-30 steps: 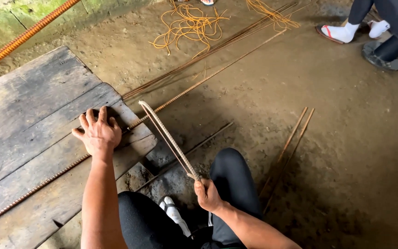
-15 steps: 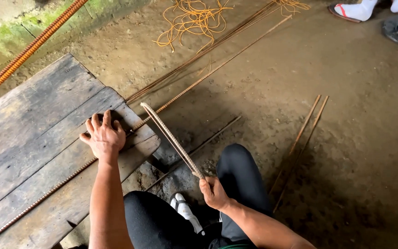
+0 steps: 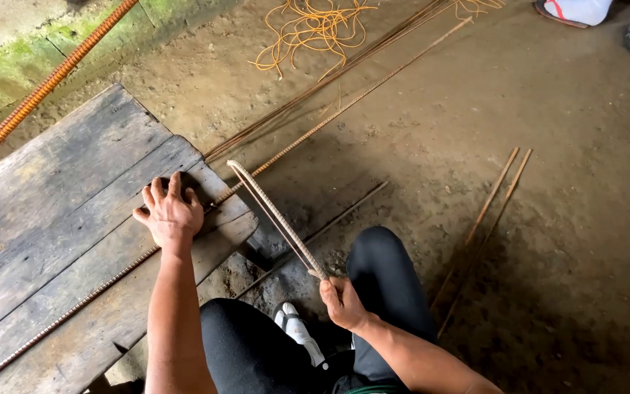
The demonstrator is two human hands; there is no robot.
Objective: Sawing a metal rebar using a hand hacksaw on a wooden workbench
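At the far left a thick rusty bar [image 3: 52, 76] is lying along the mossy wall. Next, the left hand [image 3: 170, 213] is pressing down with fingers spread on the plank counter [image 3: 52, 219], right over the long thin rebar [image 3: 344, 108] that is running across the boards and out over the dirt floor [image 3: 548, 219]. Further right, the right hand [image 3: 344, 300] is gripping, fingers curled tight, the lower end of a ribbed bending lever [image 3: 275, 217], whose upper end is meeting the rebar at the counter's edge. The rebar looks stiff, springy and rough, so not slippery; holding the lever at its far end, as here, likely gives the most leverage. Two short rods [image 3: 497, 197] are lying well to the right.
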